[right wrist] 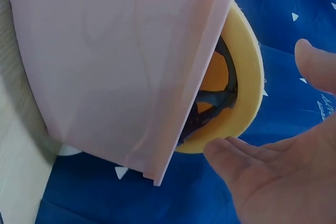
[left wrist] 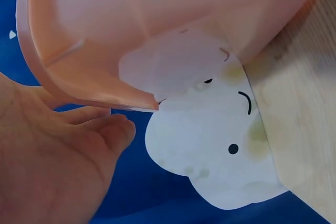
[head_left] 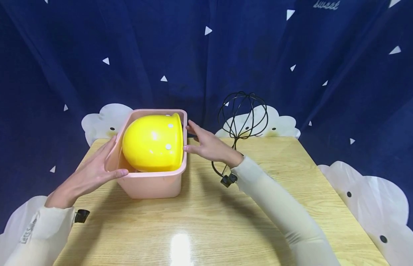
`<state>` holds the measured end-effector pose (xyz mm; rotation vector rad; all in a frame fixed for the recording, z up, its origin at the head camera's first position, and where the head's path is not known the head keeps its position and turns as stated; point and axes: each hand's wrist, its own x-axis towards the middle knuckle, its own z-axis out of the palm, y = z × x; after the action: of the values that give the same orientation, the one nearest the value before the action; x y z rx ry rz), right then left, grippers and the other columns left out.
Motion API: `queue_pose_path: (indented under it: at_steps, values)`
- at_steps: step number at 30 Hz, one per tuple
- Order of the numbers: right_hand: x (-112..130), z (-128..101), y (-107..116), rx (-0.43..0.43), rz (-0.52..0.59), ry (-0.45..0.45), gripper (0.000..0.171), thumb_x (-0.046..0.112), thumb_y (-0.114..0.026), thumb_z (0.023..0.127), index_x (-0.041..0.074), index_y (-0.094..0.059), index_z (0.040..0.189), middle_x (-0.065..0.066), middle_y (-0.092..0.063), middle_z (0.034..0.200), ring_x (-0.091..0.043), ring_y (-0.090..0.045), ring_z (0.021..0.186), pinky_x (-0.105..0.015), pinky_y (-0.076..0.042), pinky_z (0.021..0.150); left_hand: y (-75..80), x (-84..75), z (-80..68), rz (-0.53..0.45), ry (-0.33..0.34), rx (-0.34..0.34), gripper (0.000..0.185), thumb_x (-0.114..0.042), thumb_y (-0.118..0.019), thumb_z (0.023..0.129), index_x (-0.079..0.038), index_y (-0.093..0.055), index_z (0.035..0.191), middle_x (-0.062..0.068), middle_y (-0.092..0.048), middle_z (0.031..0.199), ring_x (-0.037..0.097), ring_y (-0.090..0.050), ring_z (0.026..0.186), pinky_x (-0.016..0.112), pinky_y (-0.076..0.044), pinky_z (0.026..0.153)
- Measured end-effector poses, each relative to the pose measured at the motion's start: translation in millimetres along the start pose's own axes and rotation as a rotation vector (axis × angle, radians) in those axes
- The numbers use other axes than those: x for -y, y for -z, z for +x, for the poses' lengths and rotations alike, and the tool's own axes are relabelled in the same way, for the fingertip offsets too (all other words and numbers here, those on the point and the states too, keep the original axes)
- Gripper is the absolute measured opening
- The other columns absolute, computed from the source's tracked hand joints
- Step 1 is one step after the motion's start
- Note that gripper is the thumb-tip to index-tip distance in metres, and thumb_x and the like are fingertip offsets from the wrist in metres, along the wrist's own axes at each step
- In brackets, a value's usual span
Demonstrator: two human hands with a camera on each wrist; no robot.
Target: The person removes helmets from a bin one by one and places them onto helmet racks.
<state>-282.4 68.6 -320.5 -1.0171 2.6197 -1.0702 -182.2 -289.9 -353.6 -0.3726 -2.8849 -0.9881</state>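
A yellow hard hat (head_left: pixel 149 144) lies on its side in a pink plastic bin (head_left: pixel 149 188), its brim towards the bin's right wall. My left hand (head_left: pixel 88 171) is at the bin's left side, fingers spread along the rim and thumb over the front left corner. At the other side, my right hand (head_left: pixel 211 145) has its fingertips and thumb right at the right rim, beside the brim. In the right wrist view the hat's brim (right wrist: pixel 251 82) sticks up past the bin's edge, with dark inner straps (right wrist: pixel 231 95) showing. Neither hand's fingers are curled round anything.
Behind my right forearm rises a black wire whisk-shaped thing (head_left: pixel 243 137), its lower part hidden by the wrist. The wooden table (head_left: pixel 199 214) ends at a dark blue curtain (head_left: pixel 179 48). White cloud cutouts (head_left: pixel 108 123) hang around the table's edges.
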Motion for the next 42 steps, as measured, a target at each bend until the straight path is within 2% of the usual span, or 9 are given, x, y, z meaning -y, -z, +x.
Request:
queue_pose_path:
  at_steps: [6,12,16,23,29,32,36,42]
  values:
    - [2,5,-8,-0.008,0.014,-0.045,0.092,0.037,-0.068,0.093,0.018,-0.013,0.164,-0.004,-0.038,0.164,-0.019,-0.042,0.15,-0.045,-0.041,0.12,-3.8,1.3,0.0,-0.015,-0.021,-0.009,0.112,-0.042,-0.078,0.083,-0.038,0.002,0.162,0.01,-0.011,0.173,0.044,-0.027,0.149,0.079,-0.028,0.109]
    - [3,13,-13,0.003,0.072,-0.103,0.09,0.036,-0.068,0.092,0.01,-0.019,0.162,-0.006,-0.043,0.161,-0.02,-0.047,0.146,-0.039,-0.045,0.116,-6.4,0.7,-0.9,-0.033,-0.03,-0.012,0.115,-0.043,-0.08,0.081,-0.039,0.002,0.162,0.011,-0.013,0.172,0.044,-0.032,0.145,0.079,-0.031,0.108]
    - [2,16,-15,0.002,0.132,-0.142,0.088,0.035,-0.068,0.092,0.006,-0.021,0.161,-0.008,-0.045,0.16,-0.021,-0.05,0.145,-0.035,-0.046,0.115,-8.1,0.9,-0.6,-0.031,-0.022,-0.007,0.119,-0.045,-0.083,0.079,-0.035,0.002,0.163,0.014,-0.012,0.172,0.047,-0.032,0.145,0.079,-0.032,0.106]
    - [3,22,-12,-0.025,0.227,-0.207,0.085,0.031,-0.07,0.092,0.007,-0.025,0.161,-0.008,-0.052,0.154,-0.023,-0.052,0.142,-0.039,-0.046,0.115,-8.4,1.4,-0.8,0.024,0.063,0.014,0.123,-0.057,-0.079,0.08,-0.02,0.001,0.165,0.021,-0.009,0.171,0.05,-0.032,0.144,0.079,-0.031,0.108]
    - [10,29,-17,0.011,0.265,-0.207,0.073,0.032,-0.071,0.092,0.014,-0.039,0.154,-0.004,-0.062,0.141,-0.02,-0.06,0.127,-0.039,-0.049,0.112,-10.1,-0.5,-1.1,0.03,0.108,0.01,0.124,-0.062,-0.079,0.078,-0.03,0.004,0.164,0.018,-0.012,0.171,0.049,-0.035,0.143,0.081,-0.032,0.105]
    - [13,31,-19,0.023,0.267,-0.2,0.066,0.032,-0.071,0.092,0.014,-0.044,0.149,-0.003,-0.065,0.134,-0.019,-0.064,0.119,-0.037,-0.051,0.11,-10.1,-1.5,-0.7,0.048,0.122,0.016,0.123,-0.064,-0.077,0.078,-0.029,0.003,0.164,0.016,-0.008,0.172,0.051,-0.03,0.148,0.082,-0.029,0.105]
    - [15,35,-21,0.036,0.357,-0.217,0.06,0.023,-0.069,0.093,0.01,-0.046,0.146,-0.007,-0.065,0.134,-0.02,-0.065,0.117,-0.036,-0.052,0.109,-10.1,-1.9,-0.4,0.078,0.148,0.028,0.125,-0.068,-0.075,0.077,-0.023,0.002,0.165,0.015,-0.002,0.173,0.054,-0.02,0.152,0.084,-0.024,0.105]
    - [17,37,-24,0.069,0.54,-0.294,0.058,0.012,-0.069,0.094,0.006,-0.045,0.146,-0.012,-0.061,0.138,-0.024,-0.066,0.117,-0.037,-0.056,0.104,-10.0,-1.9,-0.4,0.095,0.151,0.025,0.125,-0.07,-0.074,0.077,-0.02,0.0,0.165,0.017,-0.003,0.172,0.054,-0.02,0.151,0.084,-0.024,0.106]
